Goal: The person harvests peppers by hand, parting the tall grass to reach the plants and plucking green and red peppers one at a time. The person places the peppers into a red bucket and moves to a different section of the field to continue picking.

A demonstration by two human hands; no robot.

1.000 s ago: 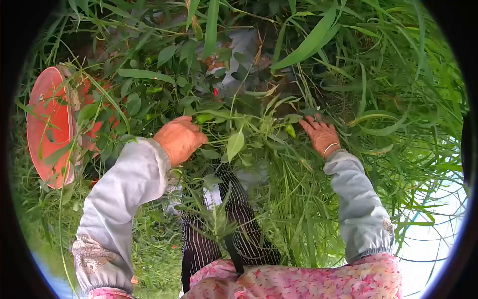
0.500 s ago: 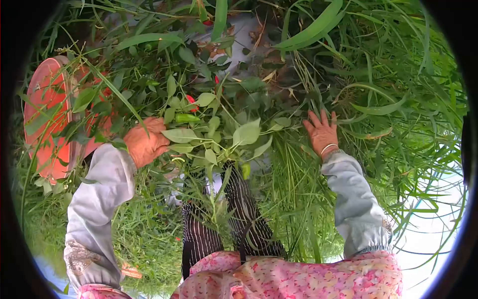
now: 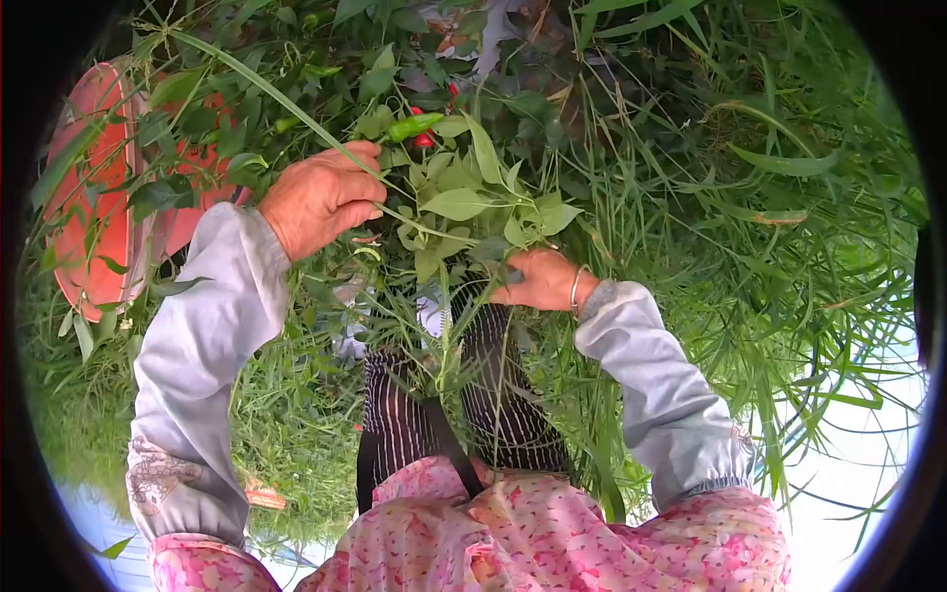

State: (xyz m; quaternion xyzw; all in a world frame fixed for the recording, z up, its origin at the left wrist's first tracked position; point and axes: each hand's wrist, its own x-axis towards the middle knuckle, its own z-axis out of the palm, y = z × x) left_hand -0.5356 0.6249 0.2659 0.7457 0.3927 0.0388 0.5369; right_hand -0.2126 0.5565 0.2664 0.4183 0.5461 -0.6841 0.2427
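Observation:
My left hand (image 3: 326,197) is closed at the left of a leafy chili pepper plant (image 3: 459,204), its thumb and fingers pressed together; whatever they grip is hidden. A long grass blade (image 3: 281,111) crosses by its fingers. Just beyond the fingertips hangs a green chili pepper (image 3: 414,126), with a red chili pepper (image 3: 423,141) right under it. On the plant's near right side, my right hand (image 3: 543,279) curls its fingers in under the leaves. Foliage covers its fingertips, so what they hold cannot be made out.
A red-orange plastic container (image 3: 94,197) stands in the foliage at left. Tall grass (image 3: 710,237) fills the right side. Pale ground sheeting (image 3: 493,35) shows between plants at the top. My striped trouser legs (image 3: 503,385) are close below the plant.
My right hand has come left and down from the grass to the plant, its spread fingers now curled. My left hand has moved up and right. The green chili pepper sits higher in view.

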